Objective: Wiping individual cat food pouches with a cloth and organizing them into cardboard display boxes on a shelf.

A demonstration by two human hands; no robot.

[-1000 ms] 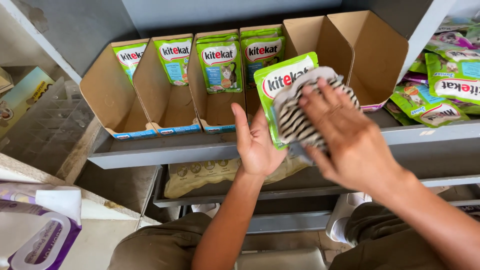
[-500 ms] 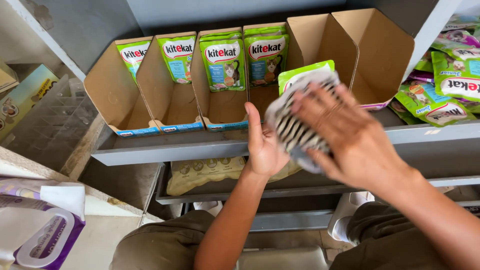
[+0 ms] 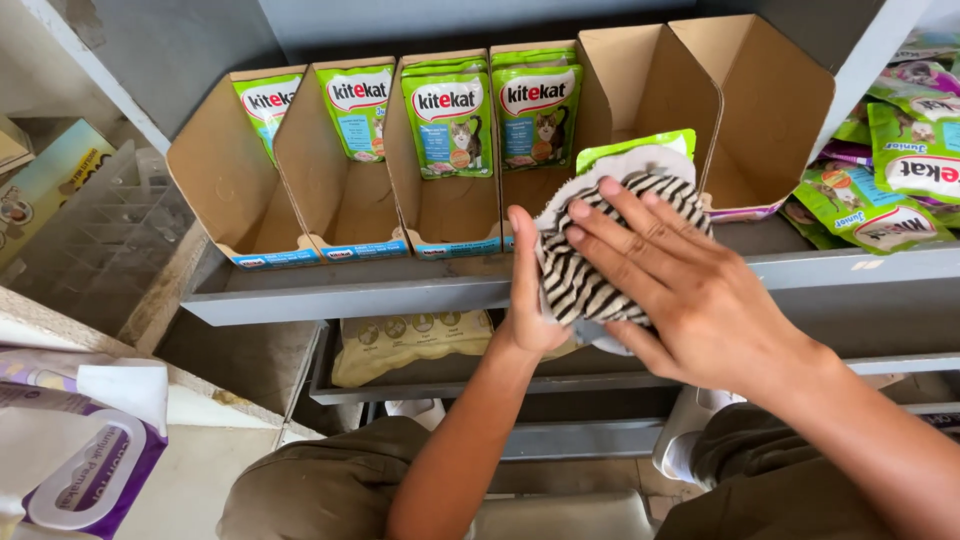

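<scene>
Head view, person crouched before a grey metal shelf [image 3: 400,295].

Left hand [image 3: 530,290]: raised at the shelf's front edge, fingers upright, gripping a green pouch [image 3: 635,150] from the left side. Only the pouch's top edge shows above the cloth; the grip itself is mostly hidden, so the thumb position cannot be told.

Right hand [image 3: 690,290]: fingers spread flat, pressing a striped cloth [image 3: 590,270], black and white, against the front of the pouch. The hand is open across the cloth, not clenched around it. A plain white border of the cloth shows at the top.

Pouch position: held in front of the shelf, just ahead of the fifth cardboard tray [image 3: 640,90], apparently not inside it.

On the shelf: a row of open cardboard display trays. The four left trays [image 3: 330,180] each hold upright green and blue pouches [image 3: 450,115] at the back. The two right trays appear to hold nothing.

Right of the trays: a loose pile of green pouches [image 3: 890,190] lying on the same shelf.

Lower shelf: a flat beige bag [image 3: 410,340] lying down.

Bottom left: a purple and white pack [image 3: 80,470], near the person's knee [image 3: 320,490].
</scene>
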